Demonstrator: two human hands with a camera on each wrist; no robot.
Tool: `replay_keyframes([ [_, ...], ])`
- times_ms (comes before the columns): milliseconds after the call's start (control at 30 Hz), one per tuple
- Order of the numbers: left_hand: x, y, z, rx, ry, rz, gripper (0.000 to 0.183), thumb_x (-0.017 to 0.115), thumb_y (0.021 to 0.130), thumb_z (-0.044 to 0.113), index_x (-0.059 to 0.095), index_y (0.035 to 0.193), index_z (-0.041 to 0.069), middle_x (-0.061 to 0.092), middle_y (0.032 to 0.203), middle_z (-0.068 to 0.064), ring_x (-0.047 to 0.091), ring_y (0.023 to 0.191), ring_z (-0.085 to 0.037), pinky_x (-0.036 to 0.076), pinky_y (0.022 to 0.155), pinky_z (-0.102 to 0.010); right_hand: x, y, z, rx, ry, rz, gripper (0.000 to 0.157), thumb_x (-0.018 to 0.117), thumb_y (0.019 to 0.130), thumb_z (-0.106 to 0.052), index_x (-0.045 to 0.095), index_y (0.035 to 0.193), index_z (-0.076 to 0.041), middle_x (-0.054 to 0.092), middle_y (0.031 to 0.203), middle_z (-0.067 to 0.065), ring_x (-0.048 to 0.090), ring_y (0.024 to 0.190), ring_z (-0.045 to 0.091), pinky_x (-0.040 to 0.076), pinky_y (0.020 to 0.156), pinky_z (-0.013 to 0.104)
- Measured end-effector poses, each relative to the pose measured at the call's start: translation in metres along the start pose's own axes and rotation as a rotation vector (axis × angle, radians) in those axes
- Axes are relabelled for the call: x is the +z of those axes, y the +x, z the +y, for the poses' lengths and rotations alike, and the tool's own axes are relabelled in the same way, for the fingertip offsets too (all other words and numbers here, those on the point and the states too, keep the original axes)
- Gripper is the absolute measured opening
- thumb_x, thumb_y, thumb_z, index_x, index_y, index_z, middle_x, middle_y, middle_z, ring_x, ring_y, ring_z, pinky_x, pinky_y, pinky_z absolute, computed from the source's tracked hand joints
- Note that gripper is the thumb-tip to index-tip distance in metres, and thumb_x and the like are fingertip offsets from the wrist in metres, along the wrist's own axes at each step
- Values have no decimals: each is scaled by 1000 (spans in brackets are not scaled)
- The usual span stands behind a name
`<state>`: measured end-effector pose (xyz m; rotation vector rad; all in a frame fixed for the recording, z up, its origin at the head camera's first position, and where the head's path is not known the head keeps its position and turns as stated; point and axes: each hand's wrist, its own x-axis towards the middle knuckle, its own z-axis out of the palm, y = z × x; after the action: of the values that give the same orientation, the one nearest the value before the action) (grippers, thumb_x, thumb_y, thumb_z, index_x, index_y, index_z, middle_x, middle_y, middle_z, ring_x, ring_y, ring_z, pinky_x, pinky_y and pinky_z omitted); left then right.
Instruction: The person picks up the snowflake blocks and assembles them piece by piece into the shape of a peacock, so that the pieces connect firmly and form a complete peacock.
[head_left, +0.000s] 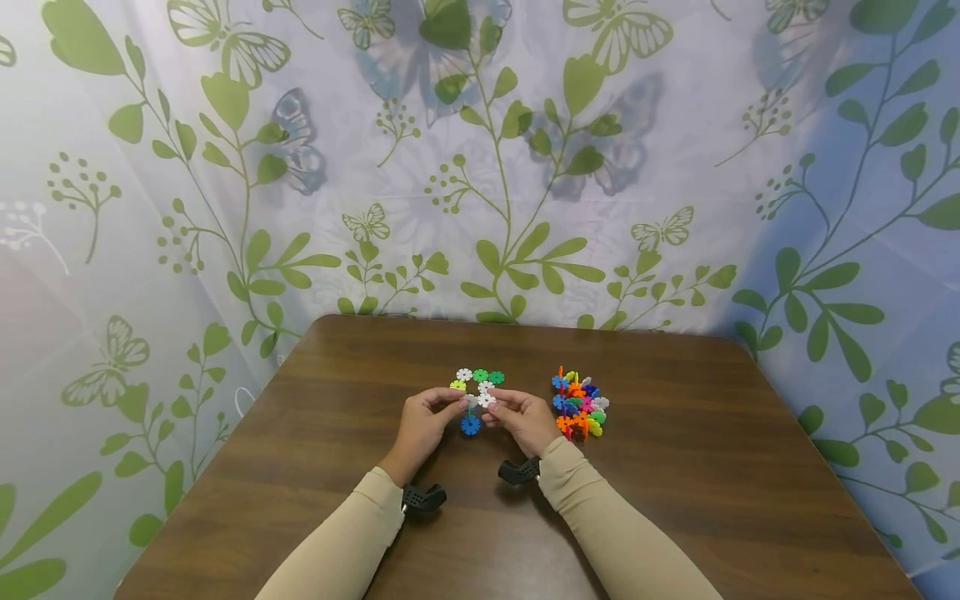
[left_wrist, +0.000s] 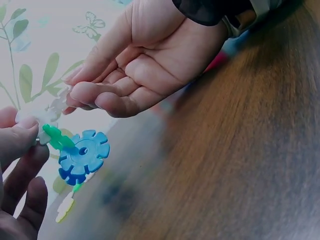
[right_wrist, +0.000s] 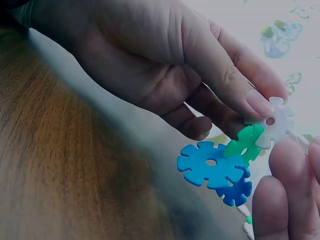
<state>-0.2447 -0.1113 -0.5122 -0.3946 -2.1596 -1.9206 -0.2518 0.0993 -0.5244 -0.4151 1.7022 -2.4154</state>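
Note:
My left hand (head_left: 422,425) pinches a white notched interlocking disc (right_wrist: 280,122) between thumb and index finger. My right hand (head_left: 528,421) pinches another white disc (head_left: 486,401) beside it, close to the left fingertips. From the left hand's disc a green disc (right_wrist: 245,144) joins on, standing edgeways, and a light blue disc (left_wrist: 84,151) hangs below that. A darker blue disc (right_wrist: 235,192) sits behind the light blue one. Farther along the linked discs are a yellow disc (head_left: 457,385), a white disc (head_left: 464,375) and green discs (head_left: 481,376).
On the brown wooden table (head_left: 360,358), a heap of loose multicoloured discs (head_left: 584,404) lies right of my right hand. Behind the table hangs a curtain (head_left: 420,275) printed with leaves and butterflies. Both wrists wear black devices (head_left: 424,498).

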Motion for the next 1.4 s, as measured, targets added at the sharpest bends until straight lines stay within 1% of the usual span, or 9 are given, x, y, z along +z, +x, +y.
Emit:
replay_keyframes([
  [200, -2, 0, -5, 16, -9, -31, 23, 82, 92, 6, 78, 110, -8, 78, 101, -10, 73, 92, -30, 59, 80, -25, -1, 0, 0, -6, -19, -36, 39, 61, 100, 16, 50, 136, 26, 74, 101, 16, 75, 85, 23, 60, 88, 45],
  [300, -2, -1, -4, 45, 29, -30, 21, 83, 92, 9, 80, 108, -4, 78, 99, -6, 73, 91, -26, 59, 81, -26, -1, -1, -1, -3, -40, -43, 37, 61, 99, 16, 53, 135, 25, 74, 104, 20, 76, 85, 24, 60, 88, 46],
  [433, -1, -1, -3, 96, 81, -24, 16, 84, 91, 10, 83, 105, 3, 79, 97, -1, 74, 88, -21, 60, 79, -27, -1, -3, -2, 0, -72, -16, 34, 63, 99, 16, 59, 132, 21, 75, 102, 20, 76, 83, 23, 61, 86, 43],
  [733, 3, 1, 1, 200, 180, -11, 19, 84, 91, 10, 81, 104, -3, 79, 97, 2, 73, 81, -17, 61, 72, -28, 2, -2, -4, 7, -95, 26, 35, 65, 98, 15, 58, 132, 22, 74, 101, 24, 76, 81, 19, 60, 86, 40],
  [900, 4, -2, -3, 184, 132, -7, 14, 84, 90, 9, 83, 103, 3, 79, 97, 0, 73, 80, -18, 60, 71, -27, 6, -9, -6, 13, -150, 42, 37, 67, 99, 10, 60, 135, 17, 74, 102, 24, 76, 82, 21, 60, 87, 40],
  [1000, 4, -3, -7, 173, 115, 3, 12, 84, 91, 9, 83, 103, 5, 79, 97, -2, 73, 81, -22, 59, 71, -26, 7, -16, -5, -7, -246, 35, 42, 68, 101, 4, 58, 141, 13, 74, 102, 22, 76, 86, 29, 60, 87, 40],
  [1100, 4, -4, -8, 150, 88, 16, 13, 84, 92, 10, 83, 103, 4, 79, 98, -3, 73, 84, -24, 60, 74, -27, 7, -25, -5, -47, -382, 28, 44, 70, 102, -4, 58, 143, 7, 75, 98, 18, 75, 84, 32, 62, 81, 39],
  [1233, 1, -3, -8, 90, 44, 32, 14, 84, 93, 13, 83, 105, 5, 79, 101, -2, 74, 90, -23, 61, 80, -30, 1, -42, -8, -105, -533, 12, 39, 73, 102, -12, 64, 136, 5, 75, 94, 15, 74, 76, 28, 62, 71, 38],
  [1400, -1, -1, -6, 50, 19, 60, 12, 84, 93, 12, 83, 103, 7, 78, 101, -3, 73, 92, -24, 60, 81, -29, -13, -66, -18, -210, -566, 34, 26, 72, 102, -8, 70, 122, 8, 73, 88, 12, 71, 70, 29, 61, 63, 38],
])
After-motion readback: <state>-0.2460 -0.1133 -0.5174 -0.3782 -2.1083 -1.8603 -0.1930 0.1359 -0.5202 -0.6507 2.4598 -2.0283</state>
